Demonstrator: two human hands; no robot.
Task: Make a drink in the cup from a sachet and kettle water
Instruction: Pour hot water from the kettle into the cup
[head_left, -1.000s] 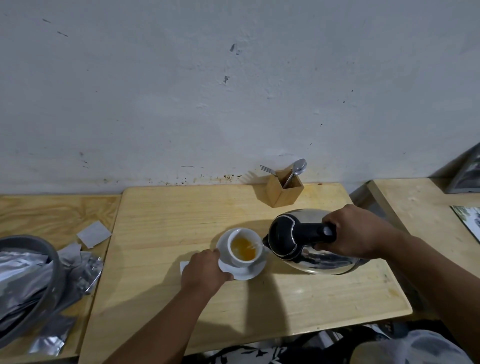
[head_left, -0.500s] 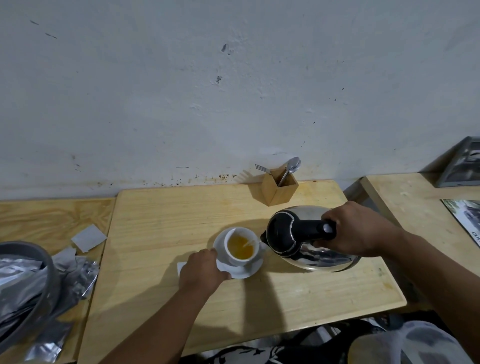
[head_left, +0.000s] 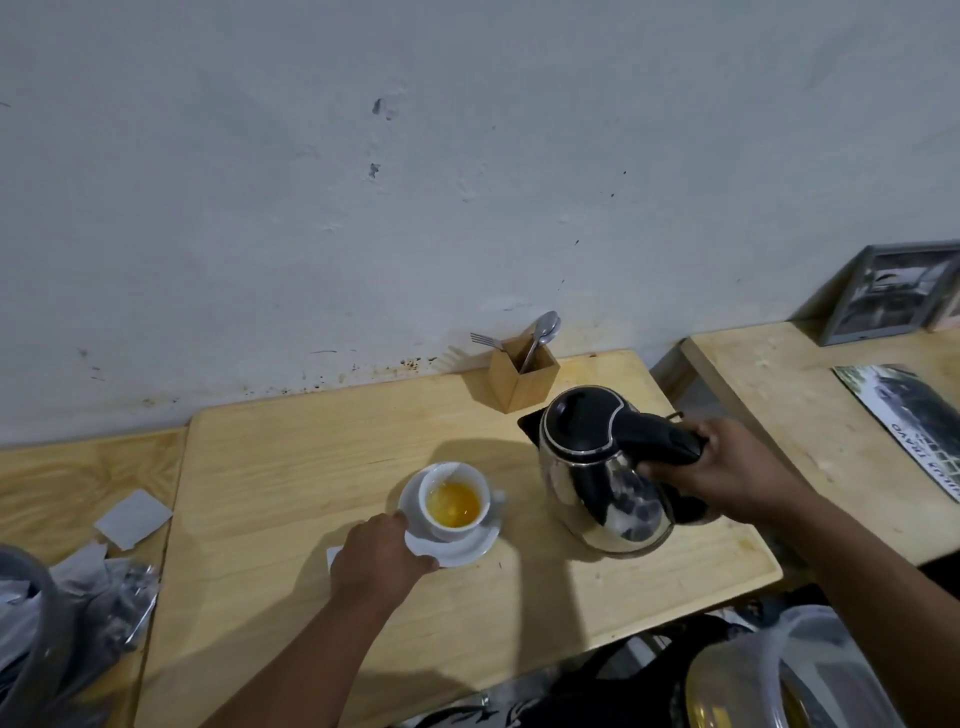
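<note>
The left hand (head_left: 382, 558) lies palm down with its fingers curled over the near-left rim of the saucer (head_left: 470, 548), steadying it; nothing is pinched between the fingers. The right hand (head_left: 727, 475) is wrapped tight around the black handle of the kettle (head_left: 605, 478), which stands nearly upright, its base on or just above the desk (head_left: 311, 447); I cannot tell which.

The cup (head_left: 454, 501) sits on the saucer, between the two hands, just beyond the left hand's fingertips and to the left of the kettle. It holds orange-yellow liquid, about half full by the look of it. The spout points up and left, off toward the wall and not over the cup, so I judge the pour to be done.

Stirring likely comes next: the spoon (head_left: 543, 338) stands in a wooden holder (head_left: 522, 376) behind the kettle, nearer the right hand, which must first let go.

The cup's handle is barely visible on its right. A pale slip under the left hand is mostly hidden, possibly the sachet.
</note>
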